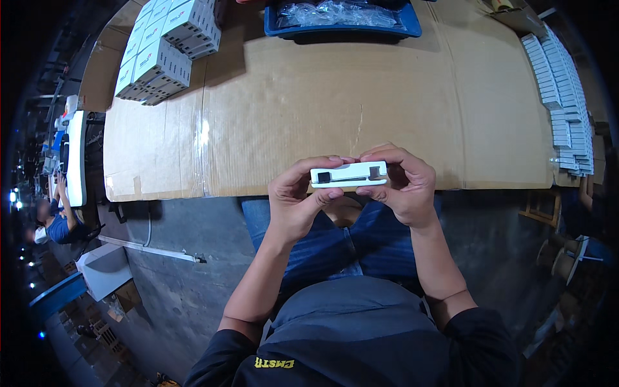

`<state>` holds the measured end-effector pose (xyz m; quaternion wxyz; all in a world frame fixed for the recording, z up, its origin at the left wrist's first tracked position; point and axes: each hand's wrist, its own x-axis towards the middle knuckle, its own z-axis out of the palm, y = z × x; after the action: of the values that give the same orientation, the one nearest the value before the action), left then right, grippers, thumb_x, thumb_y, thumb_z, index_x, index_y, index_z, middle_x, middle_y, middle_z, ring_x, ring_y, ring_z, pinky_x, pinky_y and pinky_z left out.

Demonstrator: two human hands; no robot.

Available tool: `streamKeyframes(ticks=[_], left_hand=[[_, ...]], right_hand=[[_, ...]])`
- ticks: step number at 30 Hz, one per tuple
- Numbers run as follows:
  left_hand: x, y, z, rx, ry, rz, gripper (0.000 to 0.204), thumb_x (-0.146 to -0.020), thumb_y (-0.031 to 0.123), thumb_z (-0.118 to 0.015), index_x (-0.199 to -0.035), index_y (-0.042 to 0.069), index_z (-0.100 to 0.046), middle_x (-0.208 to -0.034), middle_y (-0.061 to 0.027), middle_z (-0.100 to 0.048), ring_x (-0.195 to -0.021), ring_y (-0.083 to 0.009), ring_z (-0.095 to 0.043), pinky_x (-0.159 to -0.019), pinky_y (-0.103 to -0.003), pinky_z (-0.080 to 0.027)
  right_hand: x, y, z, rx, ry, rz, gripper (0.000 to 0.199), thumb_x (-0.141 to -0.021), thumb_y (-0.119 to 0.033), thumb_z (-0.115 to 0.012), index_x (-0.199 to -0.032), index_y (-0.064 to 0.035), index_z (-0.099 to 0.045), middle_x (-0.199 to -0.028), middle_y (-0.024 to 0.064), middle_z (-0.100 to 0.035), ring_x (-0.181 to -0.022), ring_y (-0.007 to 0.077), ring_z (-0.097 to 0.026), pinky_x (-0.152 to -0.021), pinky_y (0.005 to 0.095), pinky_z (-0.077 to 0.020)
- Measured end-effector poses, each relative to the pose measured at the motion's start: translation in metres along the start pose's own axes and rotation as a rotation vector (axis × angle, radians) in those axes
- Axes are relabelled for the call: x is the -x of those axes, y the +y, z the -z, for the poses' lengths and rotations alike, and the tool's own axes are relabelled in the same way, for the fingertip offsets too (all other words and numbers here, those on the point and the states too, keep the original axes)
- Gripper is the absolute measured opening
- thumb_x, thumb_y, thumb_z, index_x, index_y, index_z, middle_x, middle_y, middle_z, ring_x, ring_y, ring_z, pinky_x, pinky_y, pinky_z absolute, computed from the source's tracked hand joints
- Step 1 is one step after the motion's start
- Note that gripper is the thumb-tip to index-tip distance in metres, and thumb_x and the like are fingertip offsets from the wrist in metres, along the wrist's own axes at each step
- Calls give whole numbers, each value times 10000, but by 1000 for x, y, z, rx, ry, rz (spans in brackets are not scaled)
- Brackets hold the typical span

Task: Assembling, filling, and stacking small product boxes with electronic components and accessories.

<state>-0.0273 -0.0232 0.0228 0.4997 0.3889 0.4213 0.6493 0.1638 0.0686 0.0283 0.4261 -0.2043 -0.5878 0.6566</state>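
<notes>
Over the near edge of the table, a small flat white box (348,170) is held up between both hands. Two dark square openings show on the side turned toward me, with a dark slit along its lower edge. My left hand (298,193) pinches its left end, thumb below and fingers above. At the other end my right hand (406,187) grips in the same way, thumb on the lower edge. What the box holds inside cannot be made out.
Cardboard (290,103) covers the table. White boxes (155,64) are stacked at the far left, and more boxes (567,103) stand in rows at the right. A blue tray (342,32) with clear plastic bags sits at the back. Another person (61,216) is at the left.
</notes>
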Motion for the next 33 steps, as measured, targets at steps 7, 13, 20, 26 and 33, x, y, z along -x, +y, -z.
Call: streamKeyframes(ticks=[7,13,20,26,33], left_hand=[[0,0,-1,1,6,-11,421,-849,69,-854,-1225,-4,-678,-1200,-182,-724,-1182,-294,-690,-1014,-400,-569],[0,-4,1,68,-40,-51,401,-867,25,-821,-1245,-14,-692,-1228,-180,-734,-1201,-266,-687,-1048,-383,-543],[0,-3,1,32,-37,-58,427,-849,64,-851,-1232,-10,-678,-1222,-196,-723,-1194,-291,-688,-1026,-407,-567],[-6,7,-10,-5,42,-17,435,-868,40,-830,-1277,-6,-688,-1255,-156,-734,-1198,-229,-688,-1036,-361,-541],[-3,7,3,-157,-59,-41,427,-886,24,-814,-1275,-47,-653,-1232,-193,-728,-1152,-224,-705,-970,-326,-582]], right_hand=[[-1,3,2,69,-15,68,356,-805,16,-861,-1137,22,-730,-1125,147,-742,-1081,216,-701,-934,326,-556],[-2,-1,2,54,-28,34,402,-788,-7,-878,-1159,18,-728,-1143,145,-742,-1091,224,-702,-950,328,-556],[-3,1,6,69,-66,45,431,-795,-17,-873,-1200,9,-727,-1167,136,-745,-1106,214,-698,-966,322,-552],[0,1,7,-22,36,-11,434,-804,9,-860,-1214,10,-719,-1177,137,-727,-1112,219,-696,-958,329,-558],[-4,-7,10,129,-4,55,435,-791,25,-861,-1205,2,-731,-1102,114,-716,-1058,200,-686,-930,305,-545]])
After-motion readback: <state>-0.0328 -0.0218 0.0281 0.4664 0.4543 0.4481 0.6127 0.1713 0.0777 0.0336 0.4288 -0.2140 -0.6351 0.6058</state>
